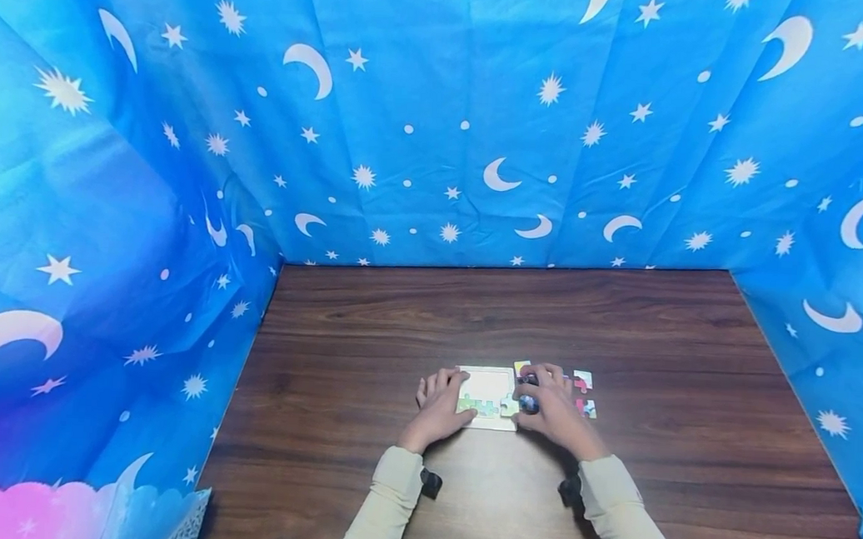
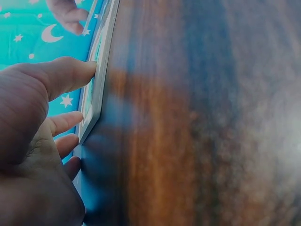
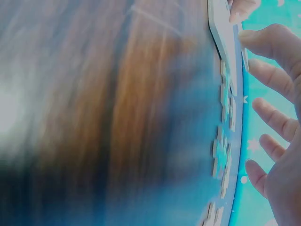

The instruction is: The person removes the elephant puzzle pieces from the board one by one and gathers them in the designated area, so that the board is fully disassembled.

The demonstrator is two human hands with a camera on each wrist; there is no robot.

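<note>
A light-framed puzzle tray lies on the table, with joined green puzzle pieces along its lower part and a pale bare area above. My left hand rests at the tray's left side, thumb and index finger spread and touching it; in the left wrist view the thumb lies on the frame's edge. At the tray's right side, my right hand pinches a green puzzle piece between thumb and index finger. The right wrist view shows this piece edge-on, tilted above the tray, its other fingers spread.
Several loose puzzle pieces lie right of the tray, partly hidden by the right hand. They show edge-on as thin pieces in the right wrist view. A blue star-and-moon cloth surrounds the dark wooden table.
</note>
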